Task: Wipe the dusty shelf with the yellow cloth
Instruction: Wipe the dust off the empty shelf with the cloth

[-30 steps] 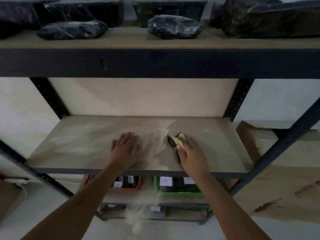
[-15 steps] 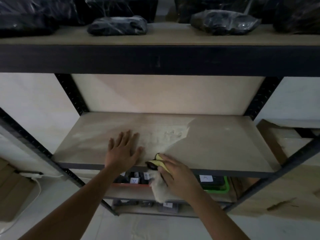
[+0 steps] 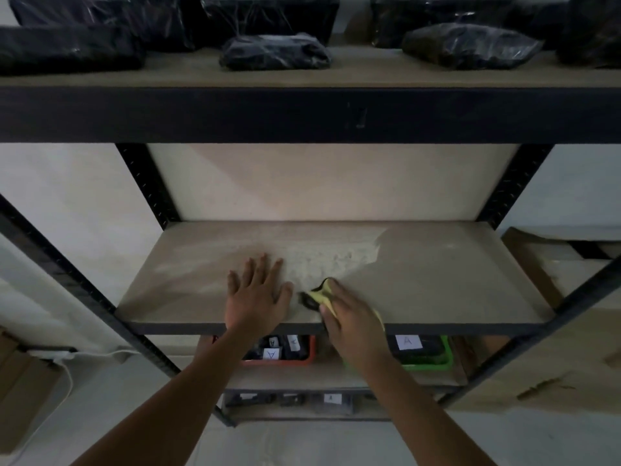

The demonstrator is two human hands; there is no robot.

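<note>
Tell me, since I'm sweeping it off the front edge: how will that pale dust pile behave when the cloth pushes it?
The dust looks loose and powdery, so it will probably smear and spread rather than slide as one mass. It seems very light and may drift. The cloth, bunched under the right hand, looks soft, so some dust could slip past.

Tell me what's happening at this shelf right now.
A person is wiping dust off the middle shelf. The right hand presses a yellow cloth onto the board near its front edge, while the left hand lies flat beside it. The right part of the board looks clean; a pale patch of dust remains in the middle, and fainter dust to the left.
</note>
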